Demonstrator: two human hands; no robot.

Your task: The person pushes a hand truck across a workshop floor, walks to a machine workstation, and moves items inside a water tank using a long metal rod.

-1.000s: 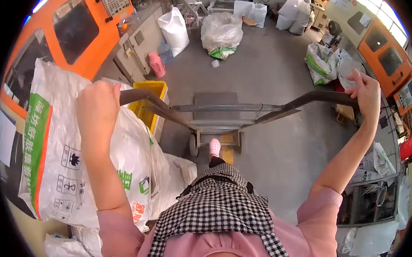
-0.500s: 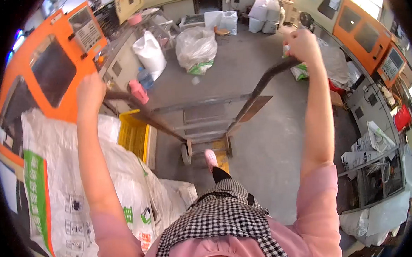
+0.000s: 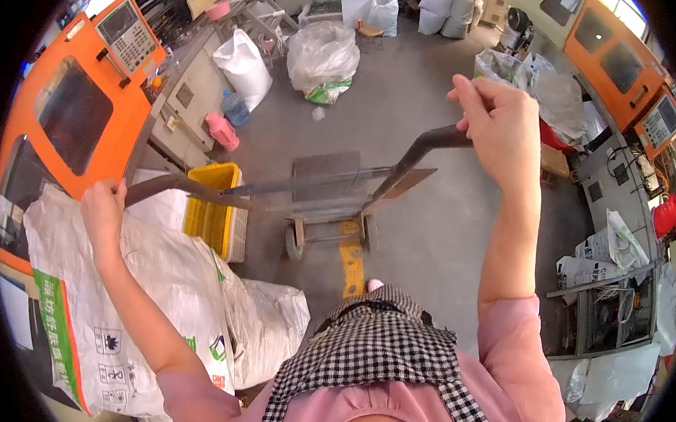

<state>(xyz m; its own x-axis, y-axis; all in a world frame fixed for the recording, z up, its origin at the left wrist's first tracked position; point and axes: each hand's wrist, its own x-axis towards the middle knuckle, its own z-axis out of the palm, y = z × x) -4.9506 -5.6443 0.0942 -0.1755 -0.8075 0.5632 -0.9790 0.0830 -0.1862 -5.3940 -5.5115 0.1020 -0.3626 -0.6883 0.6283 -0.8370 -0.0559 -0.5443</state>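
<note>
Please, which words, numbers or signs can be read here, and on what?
"潍坊舒…", green strip of the large white bag; the rest is unclear.
Three boxed pictograms, same bag; captions too small.
Orange letters, same bag: too blurred.
Left control panel, right control panel: too small.
Printed bags at right: unreadable.

A pink jug [image 3: 221,131] stands beside a blue bottle [image 3: 235,108] and a white sack [image 3: 242,70]. A yellow basket [image 3: 206,217] sits beside a printed bag [image 3: 190,285].

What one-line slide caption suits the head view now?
Left hand and right hand on a hand truck, large white sack and yellow crate at left.
</note>
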